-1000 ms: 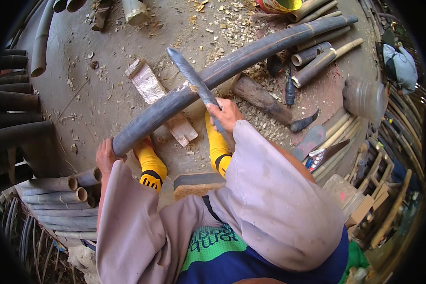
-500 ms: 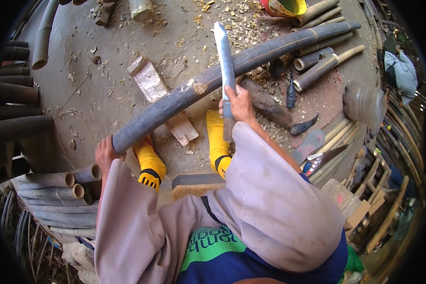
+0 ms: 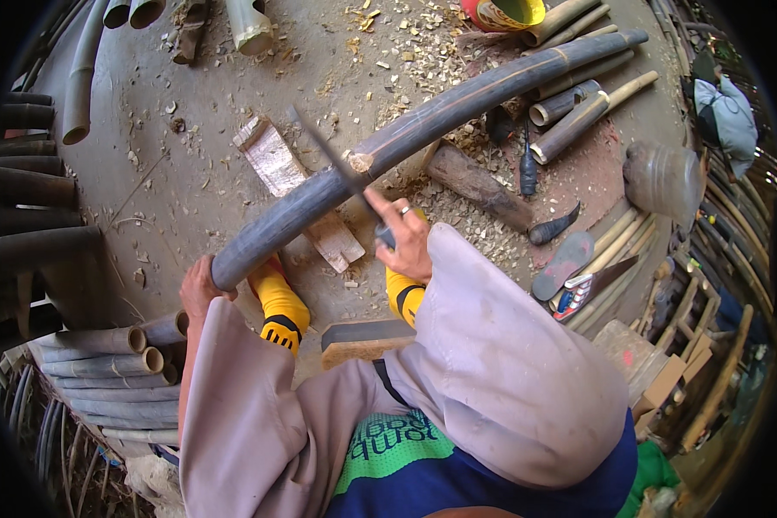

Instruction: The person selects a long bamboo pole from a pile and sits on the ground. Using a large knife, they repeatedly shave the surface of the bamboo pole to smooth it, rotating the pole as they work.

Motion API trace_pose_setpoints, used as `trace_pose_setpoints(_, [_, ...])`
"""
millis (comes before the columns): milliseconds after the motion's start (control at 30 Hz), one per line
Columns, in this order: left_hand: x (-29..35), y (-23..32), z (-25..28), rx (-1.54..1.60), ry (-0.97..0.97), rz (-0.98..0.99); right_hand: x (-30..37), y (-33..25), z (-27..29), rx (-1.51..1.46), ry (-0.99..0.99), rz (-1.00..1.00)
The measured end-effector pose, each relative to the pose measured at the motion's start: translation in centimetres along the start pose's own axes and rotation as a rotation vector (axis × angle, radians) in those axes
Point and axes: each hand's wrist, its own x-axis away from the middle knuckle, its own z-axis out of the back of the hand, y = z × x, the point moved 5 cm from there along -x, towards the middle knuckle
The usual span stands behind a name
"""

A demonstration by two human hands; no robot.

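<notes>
A long dark bamboo pole slants from lower left to upper right before me. My left hand is closed round its near end. In my right hand is the grip of a machete, its blade blurred by motion. That blade crosses the pole at a pale chipped notch; I cannot tell whether it touches. Beneath the pole lies a pale split piece of wood or bamboo. My feet, in yellow socks, are just behind the pole.
To the right are a short log, a dark curved blade, a handsaw and a large plastic bottle. Cut bamboo is stacked at the left. Chips litter the ground near a red and yellow bucket.
The machete has swung down and left from upright, its blade now across the pole at the notch. My right hand has dropped lower. My left hand keeps its hold on the pole's end.
</notes>
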Motion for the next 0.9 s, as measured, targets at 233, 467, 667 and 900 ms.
trace_pose_setpoints(233, [1.0,-0.5,0.1,0.003,0.003,0.014,1.6,0.1,-3.8,0.077,-0.174,0.074])
trace_pose_setpoints(467, [0.2,-0.4,-0.1,0.024,-0.015,-0.010,0.7,3.1,-3.2,-0.078,-0.078,-0.094])
trace_pose_setpoints(667, [0.2,-0.1,0.2,0.041,-0.078,0.039,0.9,0.6,-2.9,-0.033,-0.044,0.164])
trace_pose_setpoints(900, [-0.6,0.6,0.4,0.070,-0.095,0.058,0.8,1.4,-3.1,-0.044,-0.088,-0.109])
